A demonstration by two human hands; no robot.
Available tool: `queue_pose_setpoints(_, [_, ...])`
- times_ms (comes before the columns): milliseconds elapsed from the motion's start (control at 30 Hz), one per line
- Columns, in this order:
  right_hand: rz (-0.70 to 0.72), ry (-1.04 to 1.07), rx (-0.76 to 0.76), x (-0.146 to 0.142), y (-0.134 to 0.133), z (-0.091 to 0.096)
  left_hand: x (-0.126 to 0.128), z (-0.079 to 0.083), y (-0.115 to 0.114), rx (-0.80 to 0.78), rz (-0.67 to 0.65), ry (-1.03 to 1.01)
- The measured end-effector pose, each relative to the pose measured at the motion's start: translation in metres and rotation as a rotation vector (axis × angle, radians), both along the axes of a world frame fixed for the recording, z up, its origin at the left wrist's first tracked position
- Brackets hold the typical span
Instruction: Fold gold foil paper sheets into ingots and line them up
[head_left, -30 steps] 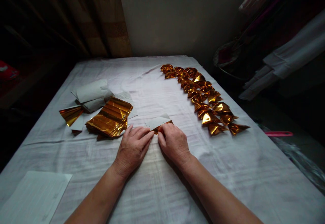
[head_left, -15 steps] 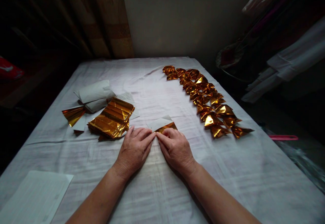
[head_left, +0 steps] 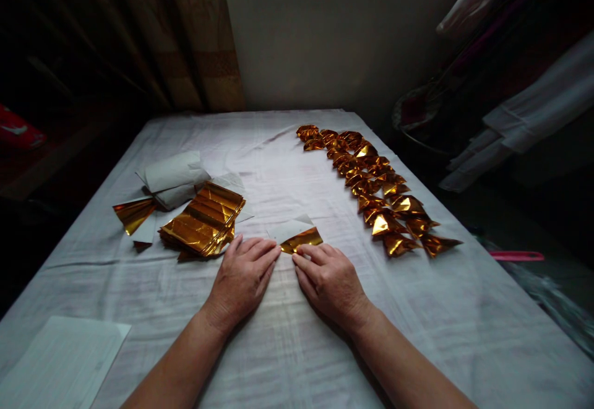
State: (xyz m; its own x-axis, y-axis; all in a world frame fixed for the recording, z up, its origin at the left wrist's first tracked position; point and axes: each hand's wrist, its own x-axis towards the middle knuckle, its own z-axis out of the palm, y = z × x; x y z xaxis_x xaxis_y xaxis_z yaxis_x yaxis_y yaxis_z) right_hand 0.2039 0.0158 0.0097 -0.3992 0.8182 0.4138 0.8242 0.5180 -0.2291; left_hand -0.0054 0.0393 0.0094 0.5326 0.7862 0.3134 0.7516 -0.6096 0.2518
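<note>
A sheet of gold foil paper (head_left: 304, 237) with a white backing lies in front of me, its near side folded over so a gold strip shows. My left hand (head_left: 244, 275) rests at the left end of the fold, fingers closed together and pressing on it. At the right end, my right hand (head_left: 331, 282) has its fingers bent and pressed onto the gold strip. A short stretch of the folded edge shows between the hands; fingertips cover the rest. Left of my left hand sits a stack of gold foil sheets (head_left: 203, 220).
Several folded gold foil pieces (head_left: 364, 167) form rows along the table's right side. Crumpled white paper (head_left: 172, 172) and a loose gold piece (head_left: 134, 214) lie at left. A white sheet (head_left: 62, 359) is near the front left. White cloth covers the table (head_left: 288, 347). Clothes (head_left: 533, 112) hang at right.
My hands have moved apart along the fold, the right one to the right. More of the gold strip shows between them. The view has tilted slightly.
</note>
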Motion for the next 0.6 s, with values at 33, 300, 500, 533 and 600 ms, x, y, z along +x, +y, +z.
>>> queue_pose_setpoints(33, [0.006,0.005,-0.002,0.001,0.000,0.000,-0.001,0.000,0.000,0.000,-0.001,-0.002])
queue_pose_setpoints(300, [-0.006,0.016,-0.021,0.005,-0.001,-0.003,-0.007,-0.005,-0.003,-0.007,0.023,-0.005])
queue_pose_setpoints(500, [-0.018,0.057,-0.031,0.003,0.000,-0.003,-0.001,-0.003,-0.005,0.094,0.031,-0.020])
queue_pose_setpoints(533, [-0.018,0.066,-0.035,0.002,0.001,-0.002,0.001,-0.002,-0.006,0.120,0.016,-0.021])
queue_pose_setpoints(600, [-0.013,0.079,-0.051,-0.001,0.001,0.000,0.006,-0.002,-0.008,0.146,-0.036,-0.023])
